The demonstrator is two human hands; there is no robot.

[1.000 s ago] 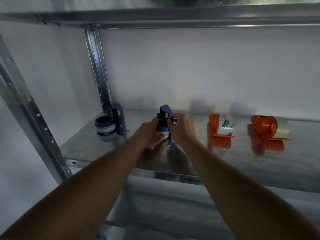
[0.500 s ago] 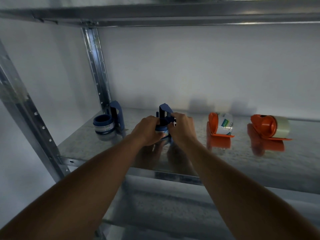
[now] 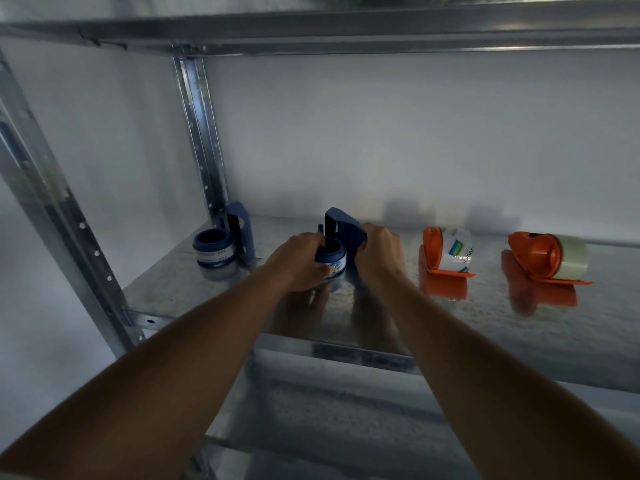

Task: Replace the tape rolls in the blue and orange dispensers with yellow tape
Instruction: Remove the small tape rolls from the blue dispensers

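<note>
A grey metal shelf (image 3: 485, 323) with a speckled, shiny surface stands against a pale wall, framed by perforated steel posts (image 3: 204, 140) and roofed by another shelf board above. Four tape dispensers sit in a row along its back half.

The second from the left is a blue dispenser (image 3: 341, 233), standing near the middle of the shelf with its flat blue plate rising upright behind a round hub. A tape roll (image 3: 335, 268) with a white printed label and blue markings sits on that hub. The left hand (image 3: 299, 261) is curled around the roll from the left, fingers wrapped over its side. The right hand (image 3: 377, 252) grips the blue plate from the right, fingers bent over its edge. Both forearms reach in from the lower part of the view, and their dim reflections show on the shelf under the hands.

At the far left, close to the rear post, a second blue dispenser (image 3: 239, 233) stands with a pale roll on a dark blue hub (image 3: 212, 249) just beside its upright plate. To the right of the hands, well apart from them, an orange dispenser (image 3: 433, 258) lies holding a white roll with a green and blue label (image 3: 457, 247). Farther right again, another orange dispenser (image 3: 533, 254) carries a clear, slightly cloudy roll (image 3: 571, 254), its flat orange foot resting on the shelf.
</note>
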